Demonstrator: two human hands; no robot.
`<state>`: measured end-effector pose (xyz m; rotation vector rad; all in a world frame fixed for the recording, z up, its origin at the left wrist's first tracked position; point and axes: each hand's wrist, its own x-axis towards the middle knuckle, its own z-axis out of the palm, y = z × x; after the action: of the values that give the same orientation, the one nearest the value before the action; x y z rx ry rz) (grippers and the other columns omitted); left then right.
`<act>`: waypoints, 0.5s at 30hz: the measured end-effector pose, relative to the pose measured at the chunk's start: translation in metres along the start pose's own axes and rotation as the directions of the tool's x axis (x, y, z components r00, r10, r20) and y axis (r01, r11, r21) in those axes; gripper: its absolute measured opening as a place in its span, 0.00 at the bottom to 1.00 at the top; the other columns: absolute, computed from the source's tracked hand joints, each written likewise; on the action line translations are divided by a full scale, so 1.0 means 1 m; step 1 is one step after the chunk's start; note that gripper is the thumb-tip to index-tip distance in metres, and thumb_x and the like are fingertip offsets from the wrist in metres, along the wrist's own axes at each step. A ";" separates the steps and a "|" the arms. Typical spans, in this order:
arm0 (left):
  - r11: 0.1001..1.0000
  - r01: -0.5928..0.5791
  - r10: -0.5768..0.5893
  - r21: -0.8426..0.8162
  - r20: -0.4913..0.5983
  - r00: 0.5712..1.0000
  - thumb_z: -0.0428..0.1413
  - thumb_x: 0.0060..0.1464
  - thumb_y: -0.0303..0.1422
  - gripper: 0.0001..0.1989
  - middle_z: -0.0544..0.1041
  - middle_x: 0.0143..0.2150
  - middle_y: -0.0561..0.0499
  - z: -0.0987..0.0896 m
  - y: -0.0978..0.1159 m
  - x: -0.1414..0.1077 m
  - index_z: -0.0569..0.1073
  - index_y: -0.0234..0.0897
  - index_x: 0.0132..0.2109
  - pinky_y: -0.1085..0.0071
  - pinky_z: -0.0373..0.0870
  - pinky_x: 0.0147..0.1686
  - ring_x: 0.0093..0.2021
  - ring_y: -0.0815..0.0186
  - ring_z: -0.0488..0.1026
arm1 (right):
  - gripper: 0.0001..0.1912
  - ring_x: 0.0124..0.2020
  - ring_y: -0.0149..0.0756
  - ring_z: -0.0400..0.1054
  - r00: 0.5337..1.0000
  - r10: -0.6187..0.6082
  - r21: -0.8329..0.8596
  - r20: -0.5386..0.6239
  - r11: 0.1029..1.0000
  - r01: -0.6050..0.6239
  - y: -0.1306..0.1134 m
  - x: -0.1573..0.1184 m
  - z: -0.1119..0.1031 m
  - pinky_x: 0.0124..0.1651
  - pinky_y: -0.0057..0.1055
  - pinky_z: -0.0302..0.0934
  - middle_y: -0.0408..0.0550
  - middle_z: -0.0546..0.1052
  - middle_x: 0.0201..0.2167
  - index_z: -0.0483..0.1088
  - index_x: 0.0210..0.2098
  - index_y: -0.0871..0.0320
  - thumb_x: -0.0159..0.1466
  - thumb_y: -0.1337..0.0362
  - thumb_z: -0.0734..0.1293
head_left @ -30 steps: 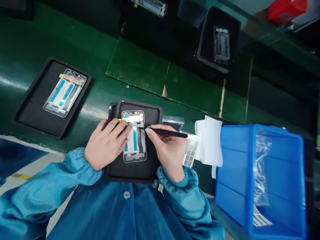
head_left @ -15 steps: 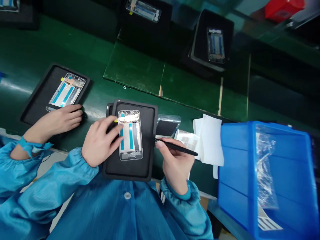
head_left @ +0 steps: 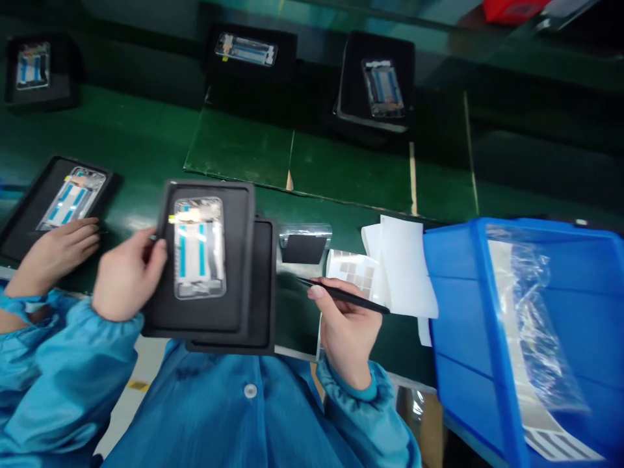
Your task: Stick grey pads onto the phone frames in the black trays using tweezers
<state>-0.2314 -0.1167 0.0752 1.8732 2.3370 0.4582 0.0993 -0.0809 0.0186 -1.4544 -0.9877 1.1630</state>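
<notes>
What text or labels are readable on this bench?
No text is readable.
Printed sheet in the blue plastic bin: too blurred to read.
Phone frame on the black tray in the left hand: any marks too small to read.
Label sheet by the tweezers in the right hand: square patches only, no characters visible.

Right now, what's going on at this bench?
A person in a blue smock holds a black tray by its edge with the left hand. A phone frame with teal strips lies on that tray, and a second black tray sits partly beneath it. The right hand pinches black tweezers beside a sheet of labels, near a blue plastic bin. At far left, a co-worker's hand rests on another black tray.
</notes>
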 end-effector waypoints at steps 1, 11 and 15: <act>0.992 0.075 -0.071 0.105 -0.046 0.996 0.48 0.63 0.40 0.19 0.79 0.33 0.48 -0.010 -0.008 0.005 0.73 0.38 0.55 0.64 0.65 0.31 0.29 0.59 0.73 | 0.13 0.30 0.37 0.78 1.000 0.000 0.012 0.002 1.000 0.000 0.000 0.001 -0.004 0.34 0.34 0.73 0.47 0.84 0.33 0.79 0.37 0.54 0.53 0.62 0.80; 0.795 0.382 -0.443 0.471 0.021 0.896 0.49 0.59 0.43 0.14 0.74 0.31 0.47 -0.032 -0.075 0.050 0.73 0.42 0.45 0.56 0.67 0.39 0.33 0.59 0.68 | 0.11 0.30 0.38 0.78 0.999 0.010 0.007 0.047 1.000 -0.010 0.004 0.007 -0.030 0.32 0.34 0.73 0.48 0.84 0.34 0.79 0.37 0.54 0.55 0.60 0.79; 0.906 0.185 -0.173 0.381 -0.066 0.983 0.52 0.59 0.46 0.21 0.77 0.45 0.40 -0.004 -0.009 0.058 0.71 0.39 0.53 0.52 0.70 0.42 0.44 0.48 0.73 | 0.11 0.29 0.38 0.78 0.999 0.001 -0.004 0.050 1.000 -0.001 -0.002 0.012 -0.035 0.31 0.35 0.73 0.48 0.84 0.33 0.80 0.36 0.54 0.55 0.59 0.79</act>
<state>-0.2538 -0.0626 0.0818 1.7714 2.7500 0.0002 0.1363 -0.0761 0.0207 -1.4355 -1.0243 1.2041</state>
